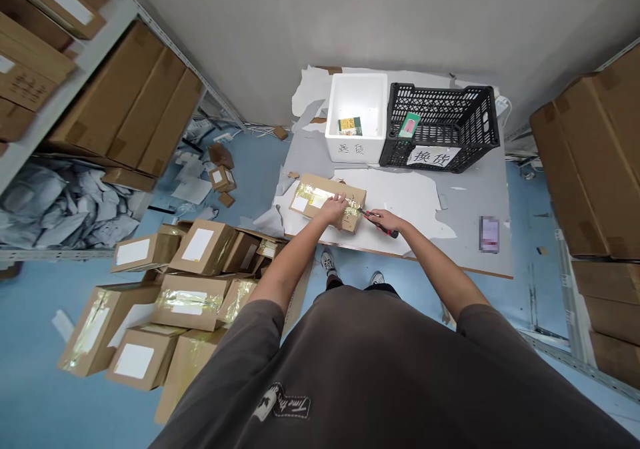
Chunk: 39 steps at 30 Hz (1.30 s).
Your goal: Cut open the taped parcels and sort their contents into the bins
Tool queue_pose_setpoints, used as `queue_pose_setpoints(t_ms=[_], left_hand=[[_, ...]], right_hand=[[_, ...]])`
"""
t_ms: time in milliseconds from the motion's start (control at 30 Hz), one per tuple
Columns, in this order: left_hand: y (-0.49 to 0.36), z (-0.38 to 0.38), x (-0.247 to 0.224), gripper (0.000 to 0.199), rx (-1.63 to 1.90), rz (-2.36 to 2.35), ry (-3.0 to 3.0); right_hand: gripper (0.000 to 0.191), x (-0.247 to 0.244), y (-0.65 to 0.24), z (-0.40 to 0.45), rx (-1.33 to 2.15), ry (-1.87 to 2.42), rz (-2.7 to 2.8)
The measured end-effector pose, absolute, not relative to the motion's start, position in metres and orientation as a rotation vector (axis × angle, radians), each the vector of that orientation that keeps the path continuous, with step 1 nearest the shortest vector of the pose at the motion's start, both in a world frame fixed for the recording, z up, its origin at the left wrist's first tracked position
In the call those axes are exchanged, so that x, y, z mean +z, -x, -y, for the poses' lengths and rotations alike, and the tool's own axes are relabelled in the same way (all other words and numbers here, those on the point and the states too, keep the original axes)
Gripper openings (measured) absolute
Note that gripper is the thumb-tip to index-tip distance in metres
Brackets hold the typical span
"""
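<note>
A taped cardboard box (311,186) with white labels lies on the table near its front edge. My left hand (334,207) rests on top of the box, fingers laid out over the tape and not wrapped around anything. In my right hand (386,219) is a red and black utility knife (370,216), gripped by its handle. The knife's front end meets the right end of the box, at the yellowish tape; how deep the blade sits is too small to tell.
Behind the box stand a white bin (356,149) holding a small booklet and a black crate (453,132) with a green packet. A phone (489,234) lies at the table's right. Several taped boxes (187,302) are piled on the floor at left; shelves (113,29) flank both sides.
</note>
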<state>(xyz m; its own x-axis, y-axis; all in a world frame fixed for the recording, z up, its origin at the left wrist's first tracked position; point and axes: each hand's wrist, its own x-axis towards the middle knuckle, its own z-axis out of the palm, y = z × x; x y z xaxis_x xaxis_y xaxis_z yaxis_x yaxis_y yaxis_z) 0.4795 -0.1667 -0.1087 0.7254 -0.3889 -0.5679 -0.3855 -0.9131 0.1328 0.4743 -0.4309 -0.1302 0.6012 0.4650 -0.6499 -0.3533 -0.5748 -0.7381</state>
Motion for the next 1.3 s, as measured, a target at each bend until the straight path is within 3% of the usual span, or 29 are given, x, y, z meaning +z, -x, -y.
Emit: queue_pose_setpoints(t_ms=[367,733,1300], left_hand=[[-0.48,0.163,-0.122,0.14,-0.912,0.7,-2.912],[-0.478,0.149,-0.148,0.13,-0.746,0.829,-2.903],[-0.484,0.147,-0.167,0.128,-0.737,0.862,-2.858]], right_hand=[[0.024,-0.144,-0.46,0.431,1.11,1.739,0.049],[0.039,-0.159,-0.457,0.429,1.08,1.704,0.061],[0.041,-0.177,-0.433,0.429,1.022,1.612,-0.004]])
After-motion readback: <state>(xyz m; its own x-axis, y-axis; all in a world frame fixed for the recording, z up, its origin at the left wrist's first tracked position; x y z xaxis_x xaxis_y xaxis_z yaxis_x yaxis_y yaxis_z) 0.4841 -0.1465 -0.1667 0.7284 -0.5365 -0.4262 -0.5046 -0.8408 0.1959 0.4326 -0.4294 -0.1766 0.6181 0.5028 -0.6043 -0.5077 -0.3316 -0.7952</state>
